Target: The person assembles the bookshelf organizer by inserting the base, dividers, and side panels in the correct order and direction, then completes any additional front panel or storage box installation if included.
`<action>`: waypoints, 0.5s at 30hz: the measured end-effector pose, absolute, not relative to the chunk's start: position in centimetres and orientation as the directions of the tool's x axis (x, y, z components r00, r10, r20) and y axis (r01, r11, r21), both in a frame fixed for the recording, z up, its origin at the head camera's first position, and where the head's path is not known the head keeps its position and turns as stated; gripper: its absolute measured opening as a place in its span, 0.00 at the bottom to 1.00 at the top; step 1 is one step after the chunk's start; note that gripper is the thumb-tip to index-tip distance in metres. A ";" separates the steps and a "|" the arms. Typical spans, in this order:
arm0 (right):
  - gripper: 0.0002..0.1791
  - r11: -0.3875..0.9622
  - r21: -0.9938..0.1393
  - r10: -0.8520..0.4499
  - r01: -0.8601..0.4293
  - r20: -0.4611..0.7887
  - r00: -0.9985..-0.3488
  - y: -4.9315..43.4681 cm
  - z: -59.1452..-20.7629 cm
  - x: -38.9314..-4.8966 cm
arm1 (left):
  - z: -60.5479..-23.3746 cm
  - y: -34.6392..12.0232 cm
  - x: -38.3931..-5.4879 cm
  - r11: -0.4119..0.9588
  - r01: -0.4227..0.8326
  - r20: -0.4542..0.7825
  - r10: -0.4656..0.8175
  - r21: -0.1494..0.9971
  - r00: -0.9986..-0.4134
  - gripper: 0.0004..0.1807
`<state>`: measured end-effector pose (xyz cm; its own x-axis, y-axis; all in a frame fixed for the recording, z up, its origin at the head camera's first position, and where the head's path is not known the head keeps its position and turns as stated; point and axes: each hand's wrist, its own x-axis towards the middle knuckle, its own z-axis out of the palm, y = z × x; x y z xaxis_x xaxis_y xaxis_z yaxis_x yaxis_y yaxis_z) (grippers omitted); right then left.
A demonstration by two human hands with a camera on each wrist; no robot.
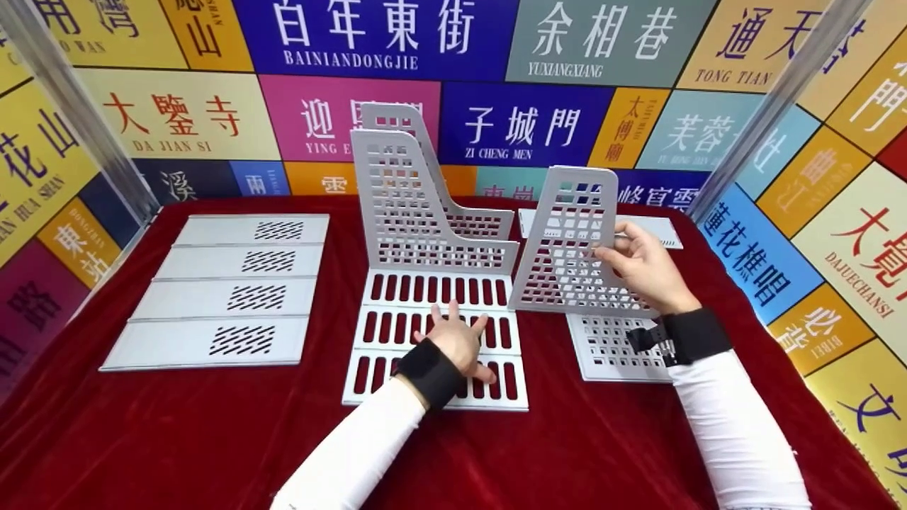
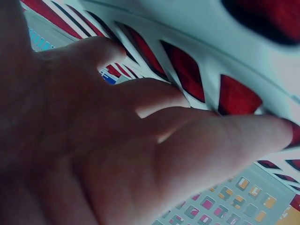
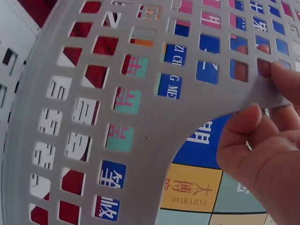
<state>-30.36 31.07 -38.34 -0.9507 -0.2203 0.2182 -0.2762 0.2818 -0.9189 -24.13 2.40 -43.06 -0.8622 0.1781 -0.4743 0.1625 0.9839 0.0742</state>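
My left hand [image 1: 457,343] lies spread over a flat, light grey panel with rows of long slots [image 1: 365,329], fingers apart. In the left wrist view the fingers [image 2: 225,150] stretch along the slotted surface. On the right, my right hand [image 1: 648,265] pinches the curved edge of a grey perforated side panel [image 3: 145,154] between thumb and fingers. That panel stands upright, its lower left corner right at the slotted panel's right edge. Two similar perforated panels, a front one [image 1: 363,184] and a rear one [image 1: 482,211], stand upright behind the slotted panel.
A flat board of several joined sections [image 1: 184,292] with slanted slots lies at left. Under my right wrist is a flat perforated panel [image 1: 592,372]; another pale panel [image 1: 659,230] lies behind. Red cloth [image 1: 234,439] covers the table. Clear posts [image 1: 113,134] rise at the back corners.
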 end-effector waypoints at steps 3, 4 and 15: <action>0.11 0.304 -0.914 -0.236 -0.267 0.200 -0.951 31.3 -38.3 -30.1 | -43.1 2.4 -24.2 0.984 0.165 -0.481 0.178 0.070 -0.858 0.59; 0.11 0.314 -0.911 -0.238 -0.267 0.197 -0.951 31.3 -38.2 -30.0 | -43.1 2.4 -24.2 0.984 0.164 -0.478 0.179 0.073 -0.860 0.59; 0.13 0.437 -0.848 -0.223 -0.301 0.222 -0.949 30.6 -38.0 -29.6 | -43.0 2.4 -24.1 0.982 0.158 -0.484 0.186 0.098 -0.855 0.59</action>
